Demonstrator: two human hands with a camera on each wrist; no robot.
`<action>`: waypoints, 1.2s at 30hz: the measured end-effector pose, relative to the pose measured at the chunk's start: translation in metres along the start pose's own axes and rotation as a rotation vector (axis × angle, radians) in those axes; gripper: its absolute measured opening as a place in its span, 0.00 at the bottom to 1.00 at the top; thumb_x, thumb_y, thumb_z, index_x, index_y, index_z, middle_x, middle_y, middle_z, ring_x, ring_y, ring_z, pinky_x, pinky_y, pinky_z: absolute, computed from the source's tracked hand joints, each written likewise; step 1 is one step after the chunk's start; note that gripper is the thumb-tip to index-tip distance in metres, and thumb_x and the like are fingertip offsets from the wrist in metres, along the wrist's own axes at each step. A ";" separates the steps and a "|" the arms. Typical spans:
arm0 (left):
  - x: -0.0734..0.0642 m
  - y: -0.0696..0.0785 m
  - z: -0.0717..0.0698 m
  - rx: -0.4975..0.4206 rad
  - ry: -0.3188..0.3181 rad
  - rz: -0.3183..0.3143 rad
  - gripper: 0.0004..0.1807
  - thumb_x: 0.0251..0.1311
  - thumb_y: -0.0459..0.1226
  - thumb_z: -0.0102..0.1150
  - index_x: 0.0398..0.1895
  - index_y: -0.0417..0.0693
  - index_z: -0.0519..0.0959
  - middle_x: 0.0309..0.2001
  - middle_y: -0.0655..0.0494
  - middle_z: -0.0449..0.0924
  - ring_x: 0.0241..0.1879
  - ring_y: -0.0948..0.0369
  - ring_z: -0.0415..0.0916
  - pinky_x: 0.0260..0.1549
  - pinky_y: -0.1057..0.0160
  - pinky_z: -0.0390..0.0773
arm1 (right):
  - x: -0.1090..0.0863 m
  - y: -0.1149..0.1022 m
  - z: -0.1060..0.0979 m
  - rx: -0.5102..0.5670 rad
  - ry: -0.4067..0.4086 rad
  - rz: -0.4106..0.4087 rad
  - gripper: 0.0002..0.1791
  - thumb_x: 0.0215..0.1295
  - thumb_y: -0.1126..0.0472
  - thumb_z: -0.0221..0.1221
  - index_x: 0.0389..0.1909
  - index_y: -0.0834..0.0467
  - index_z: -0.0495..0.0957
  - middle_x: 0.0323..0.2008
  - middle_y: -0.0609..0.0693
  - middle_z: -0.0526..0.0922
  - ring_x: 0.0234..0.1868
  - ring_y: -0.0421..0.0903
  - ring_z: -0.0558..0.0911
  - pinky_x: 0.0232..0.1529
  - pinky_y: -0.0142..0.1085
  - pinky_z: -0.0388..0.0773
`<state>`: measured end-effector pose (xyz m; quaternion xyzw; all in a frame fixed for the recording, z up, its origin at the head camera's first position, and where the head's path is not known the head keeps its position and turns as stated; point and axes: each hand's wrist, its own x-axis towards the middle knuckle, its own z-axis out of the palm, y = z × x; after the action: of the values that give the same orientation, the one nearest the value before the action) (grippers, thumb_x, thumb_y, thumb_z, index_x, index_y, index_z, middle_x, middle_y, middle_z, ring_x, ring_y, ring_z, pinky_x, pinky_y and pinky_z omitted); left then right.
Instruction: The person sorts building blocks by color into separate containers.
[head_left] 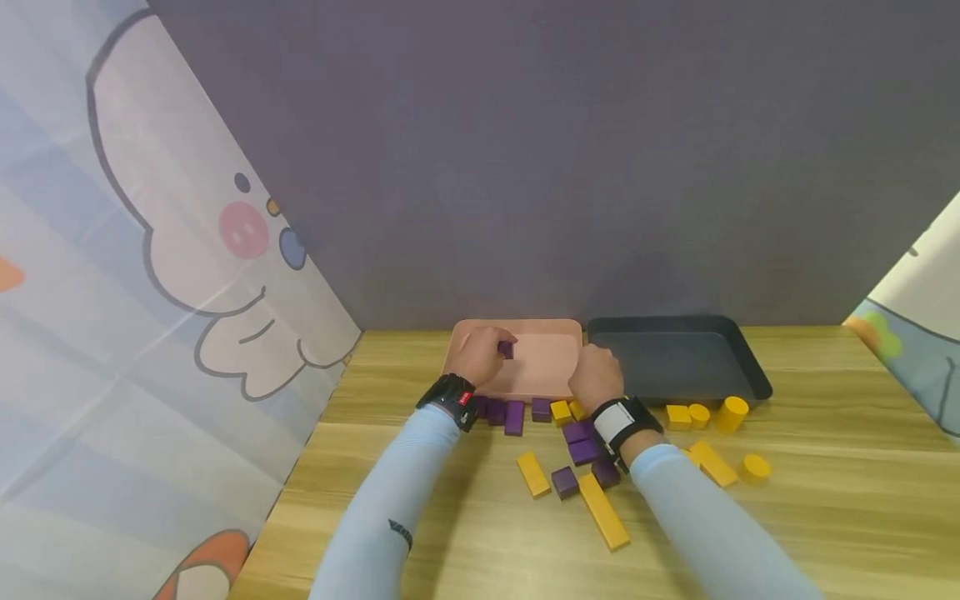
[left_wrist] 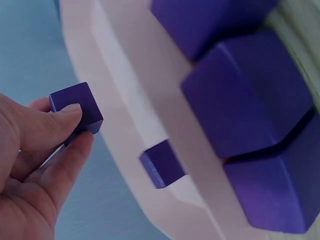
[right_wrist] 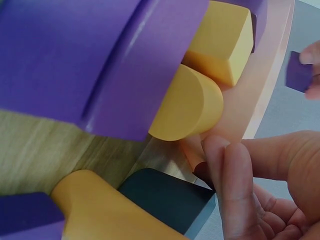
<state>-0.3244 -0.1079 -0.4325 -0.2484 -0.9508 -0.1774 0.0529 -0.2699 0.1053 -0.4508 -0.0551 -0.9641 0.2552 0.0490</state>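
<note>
Head view first: the left hand (head_left: 478, 357) is over the left part of a pink tray (head_left: 547, 358), with its thumb and fingertips drawn together at the front. Left wrist view shows the grip clearly: thumb on one face and fingers on the far side, pinching a small purple cube (left_wrist: 82, 107) that is raised clear of the tray. A second purple cube (left_wrist: 162, 164) sits inside the tray, near its wall, apart from the fingers.

The right hand (head_left: 597, 377) is by the tray's front right corner, close to where the dark tray (head_left: 675, 362) begins. Its fingers are curled in, the thumb pressed up to the index finger. From these angles it is hard to say whether the knuckles brush the tray's rim. Just beside these fingertips, in the right wrist view, are a rounded yellow block (right_wrist: 187, 107) and a squared yellow block (right_wrist: 220, 40), with large purple blocks (right_wrist: 100, 60) next to them.

On the wooden desk (head_left: 480, 533), a row of purple blocks (head_left: 514, 418) stands along the front of the pink tray, partly hidden by the left wrist. More purple pieces and yellow bars (head_left: 603, 512) lie nearer the person, between the two forearms. Yellow cylinders (head_left: 732, 414) stand to the right, in front of the dark tray.
</note>
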 end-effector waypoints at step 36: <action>0.013 -0.015 0.032 -0.040 -0.084 -0.019 0.20 0.53 0.26 0.71 0.50 0.45 0.89 0.50 0.51 0.90 0.55 0.54 0.85 0.60 0.56 0.83 | 0.001 -0.002 0.003 -0.033 -0.008 0.012 0.12 0.58 0.69 0.66 0.42 0.71 0.85 0.41 0.67 0.89 0.40 0.63 0.90 0.44 0.55 0.89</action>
<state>-0.3436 -0.1021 -0.4645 -0.2476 -0.9508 -0.1861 0.0061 -0.2713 0.1021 -0.4520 -0.0605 -0.9680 0.2399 0.0428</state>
